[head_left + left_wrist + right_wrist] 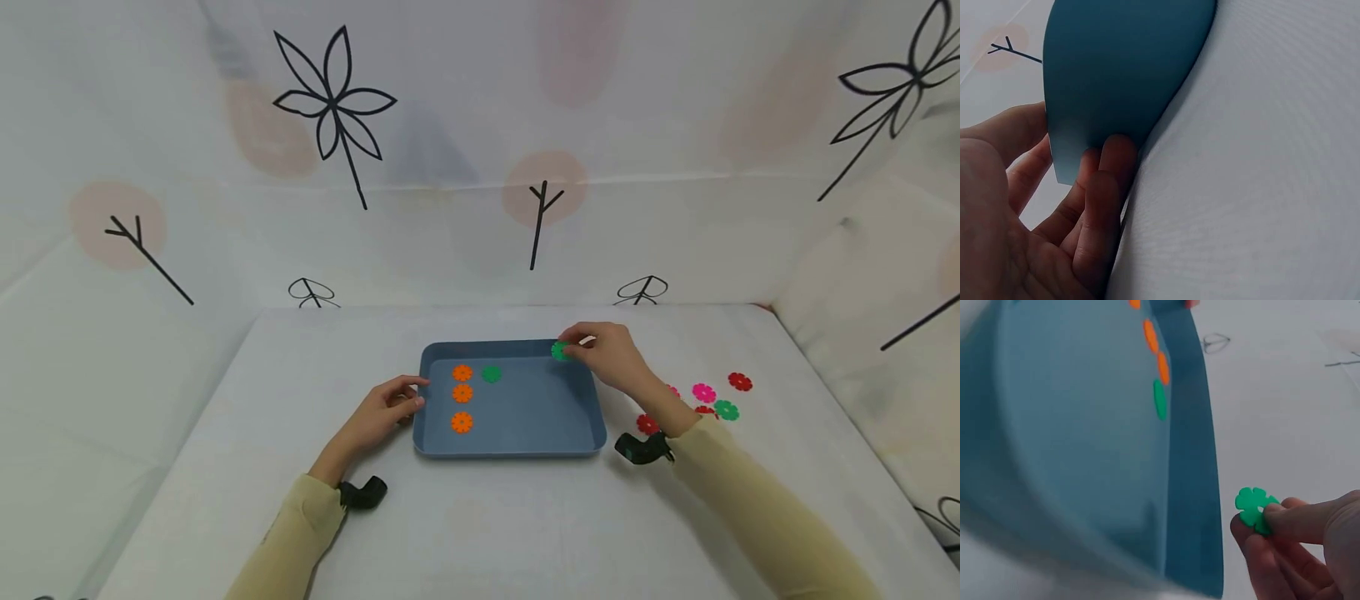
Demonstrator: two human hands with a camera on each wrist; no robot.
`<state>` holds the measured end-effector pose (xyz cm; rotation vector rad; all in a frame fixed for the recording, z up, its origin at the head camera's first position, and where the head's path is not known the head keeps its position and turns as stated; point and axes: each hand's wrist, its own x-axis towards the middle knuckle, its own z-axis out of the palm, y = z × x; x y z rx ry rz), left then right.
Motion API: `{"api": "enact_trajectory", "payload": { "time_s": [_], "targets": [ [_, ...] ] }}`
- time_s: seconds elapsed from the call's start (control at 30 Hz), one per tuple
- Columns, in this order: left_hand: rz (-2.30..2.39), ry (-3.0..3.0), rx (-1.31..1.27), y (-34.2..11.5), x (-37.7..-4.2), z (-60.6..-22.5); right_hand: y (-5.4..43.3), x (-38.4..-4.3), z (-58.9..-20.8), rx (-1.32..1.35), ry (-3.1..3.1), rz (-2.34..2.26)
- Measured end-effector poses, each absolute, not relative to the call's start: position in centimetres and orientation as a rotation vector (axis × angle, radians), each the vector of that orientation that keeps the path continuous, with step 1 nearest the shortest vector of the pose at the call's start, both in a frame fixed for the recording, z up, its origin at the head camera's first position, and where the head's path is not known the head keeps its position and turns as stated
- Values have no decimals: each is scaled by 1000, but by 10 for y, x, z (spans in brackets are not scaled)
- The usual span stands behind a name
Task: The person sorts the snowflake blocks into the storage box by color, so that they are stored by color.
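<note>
Between thumb and fingertips, my right hand (607, 354) pinches a green flower-shaped disc (1252, 507), held over the back right rim of the blue-grey tray (525, 417). My left hand (386, 410) holds the tray's left side; in the left wrist view a finger reaches behind the rim while other fingertips press the outer wall (1122, 69). Inside the tray, three orange flower discs (462, 393) form a column near the left end. Another green disc (491, 374) lies to the right of the topmost orange one.
Right of the tray, several loose flower discs lie on the white cloth, among them a pink one (703, 392), a red one (740, 382) and a green one (727, 410). My right forearm overlaps part of this group. A printed white curtain (450, 242) stands behind the table.
</note>
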<state>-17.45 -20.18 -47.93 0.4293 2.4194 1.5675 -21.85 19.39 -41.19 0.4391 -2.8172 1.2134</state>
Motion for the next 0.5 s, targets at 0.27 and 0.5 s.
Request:
{"api": "enact_trajectory", "payload": {
  "time_s": [0.27, 0.5],
  "targets": [
    [1563, 2421, 422, -202, -175, -481, 166, -225, -414, 563, -2790, 1241],
    [1581, 2406, 404, -202, -175, -479, 150, -230, -416, 645, -2819, 1268]
  ]
}}
